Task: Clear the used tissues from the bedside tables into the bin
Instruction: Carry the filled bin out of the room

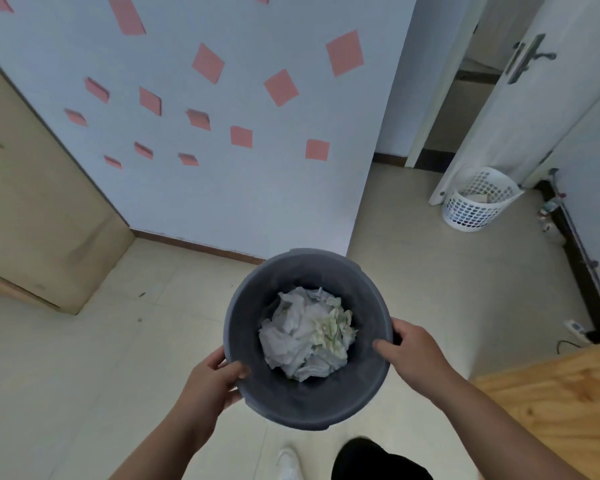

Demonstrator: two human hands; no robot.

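Above the floor [101, 341], left hand [219, 375] at 8 and right hand [409, 355] at 3 o'clock grip the bin [302, 407] rim; tissues [305, 334] inside. Judged carrying; next, level set-down.

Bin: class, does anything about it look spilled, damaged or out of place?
Nothing stands out. The bin looks undamaged, its tissues lie inside, and none show on the floor around it. The left hand and right hand grip its rim.

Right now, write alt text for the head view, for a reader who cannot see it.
The left hand and right hand grip the rim of a grey bin holding crumpled tissues, seen from above over a tiled floor. Behind are a wall with pink squares and a white basket by a door.
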